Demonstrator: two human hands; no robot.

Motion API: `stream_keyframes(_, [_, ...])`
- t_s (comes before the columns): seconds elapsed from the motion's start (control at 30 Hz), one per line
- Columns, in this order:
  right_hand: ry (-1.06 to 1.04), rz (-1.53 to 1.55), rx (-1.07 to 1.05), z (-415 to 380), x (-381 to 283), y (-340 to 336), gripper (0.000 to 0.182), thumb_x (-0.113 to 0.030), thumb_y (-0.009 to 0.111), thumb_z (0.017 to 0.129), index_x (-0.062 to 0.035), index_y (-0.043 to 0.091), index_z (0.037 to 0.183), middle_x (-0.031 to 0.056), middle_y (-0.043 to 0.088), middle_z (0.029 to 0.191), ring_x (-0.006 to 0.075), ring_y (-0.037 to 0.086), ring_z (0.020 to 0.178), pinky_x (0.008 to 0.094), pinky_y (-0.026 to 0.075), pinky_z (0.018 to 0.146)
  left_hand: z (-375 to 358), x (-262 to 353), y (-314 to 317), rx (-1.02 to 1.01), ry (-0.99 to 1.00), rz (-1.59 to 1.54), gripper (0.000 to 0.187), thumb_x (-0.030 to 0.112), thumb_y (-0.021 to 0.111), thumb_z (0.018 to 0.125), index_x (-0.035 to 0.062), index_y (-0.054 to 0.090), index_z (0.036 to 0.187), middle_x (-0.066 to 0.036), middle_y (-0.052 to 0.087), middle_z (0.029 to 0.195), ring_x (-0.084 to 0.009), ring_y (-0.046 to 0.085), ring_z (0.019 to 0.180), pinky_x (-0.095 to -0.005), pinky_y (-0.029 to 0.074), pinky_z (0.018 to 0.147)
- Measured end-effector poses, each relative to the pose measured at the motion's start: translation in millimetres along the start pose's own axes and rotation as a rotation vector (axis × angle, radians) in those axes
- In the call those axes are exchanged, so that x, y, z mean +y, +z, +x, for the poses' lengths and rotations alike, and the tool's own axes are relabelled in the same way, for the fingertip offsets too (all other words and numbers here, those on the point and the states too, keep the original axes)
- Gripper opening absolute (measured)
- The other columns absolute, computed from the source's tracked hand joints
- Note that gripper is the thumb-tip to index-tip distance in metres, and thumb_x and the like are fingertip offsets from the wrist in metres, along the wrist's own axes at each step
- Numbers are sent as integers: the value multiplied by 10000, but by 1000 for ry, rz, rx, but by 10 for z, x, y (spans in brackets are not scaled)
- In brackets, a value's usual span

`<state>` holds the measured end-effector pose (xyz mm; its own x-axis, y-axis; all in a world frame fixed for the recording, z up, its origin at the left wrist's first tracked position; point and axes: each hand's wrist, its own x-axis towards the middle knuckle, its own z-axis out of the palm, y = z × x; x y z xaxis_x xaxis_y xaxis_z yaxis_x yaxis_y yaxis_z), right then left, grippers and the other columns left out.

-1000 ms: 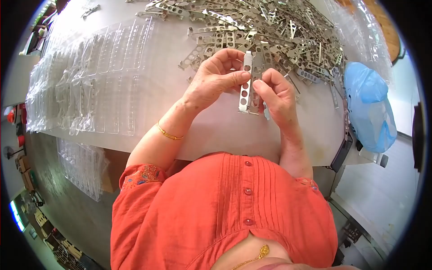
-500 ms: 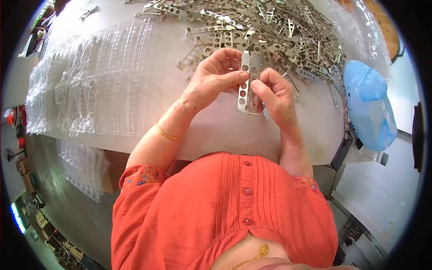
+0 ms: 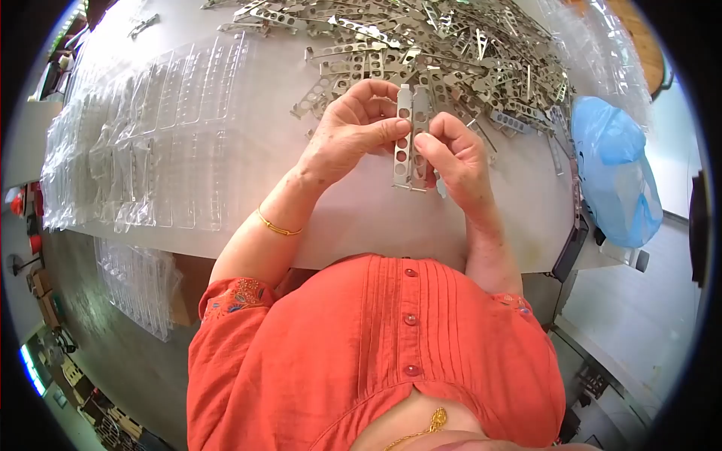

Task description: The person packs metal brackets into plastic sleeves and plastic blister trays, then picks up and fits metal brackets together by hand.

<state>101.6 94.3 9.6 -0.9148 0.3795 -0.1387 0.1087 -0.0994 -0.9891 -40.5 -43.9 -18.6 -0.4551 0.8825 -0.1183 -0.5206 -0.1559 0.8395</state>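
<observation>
In front of my chest I hold two narrow metal brackets with rows of round holes, upright and side by side. My left hand [image 3: 350, 135] is closed on the left bracket [image 3: 401, 156], its thumb pressed flat over the front. The thumb and bent fingers of my right hand [image 3: 460, 159] pinch the right bracket [image 3: 420, 113]. A further piece of metal shows below my right fingers, partly hidden. Just beyond my hands lies a big heap of similar metal brackets [image 3: 451, 52].
Clear plastic trays [image 3: 173, 150] in film cover the table's left side. Another stack of clear trays [image 3: 139, 282] sits lower, beside a cardboard box [image 3: 197, 289]. A blue plastic bag [image 3: 613, 169] stands at the right edge, with clear plastic wrap [image 3: 602, 52] behind it.
The two brackets stay in my hands, almost unmoved. The whole view has shifted slightly, so things appear a little further left. No grip has visibly changed.
</observation>
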Motion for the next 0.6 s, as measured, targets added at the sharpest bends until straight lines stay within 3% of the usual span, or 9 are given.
stream_keyframes(0.6, [11, 10, -16, 4, 19, -18, 152, -107, 605, 954, -74, 547, 817, -21, 584, 671, 20, 505, 521, 204, 408, 454, -3, 8, 31, 17, 6, -14, 387, 42, 721, 901, 59, 534, 1239, -41, 671, 961, -103, 669, 825, -252, 585, 679])
